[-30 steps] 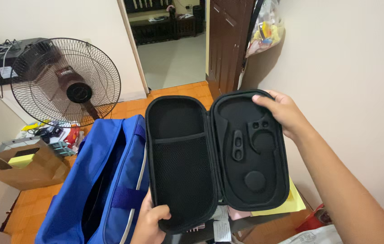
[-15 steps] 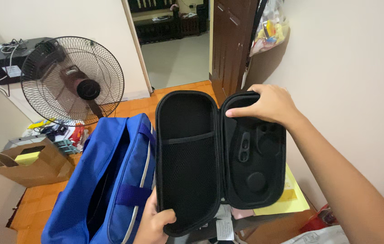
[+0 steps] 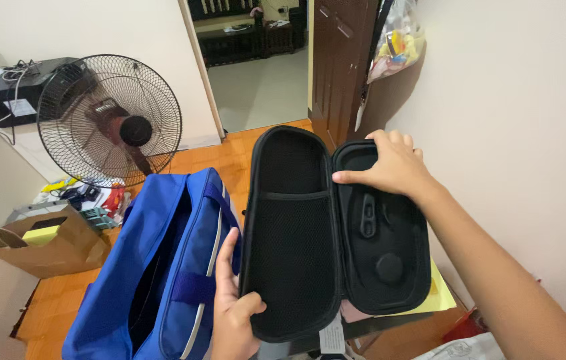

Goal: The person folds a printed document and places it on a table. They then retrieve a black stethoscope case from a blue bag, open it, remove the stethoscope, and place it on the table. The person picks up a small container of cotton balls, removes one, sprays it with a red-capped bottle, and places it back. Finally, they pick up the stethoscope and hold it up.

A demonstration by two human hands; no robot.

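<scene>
Now the left hand (image 3: 233, 313) gripped the open black case (image 3: 296, 253) at its bottom edge, the right hand (image 3: 390, 167) clasped the top of its moulded half, beside an unzipped blue bag (image 3: 156, 267).

Right hand (image 3: 390, 167) covers top of moulded half of open black hard-shell case (image 3: 326, 233). Left hand (image 3: 233, 310) cut off at bottom edge. Open blue fabric bag (image 3: 156, 267) cropped below; its interior too dark to read.

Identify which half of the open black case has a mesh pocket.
The left half, gripped at its bottom by the left hand. The right half, under the right hand, has moulded recesses.
</scene>
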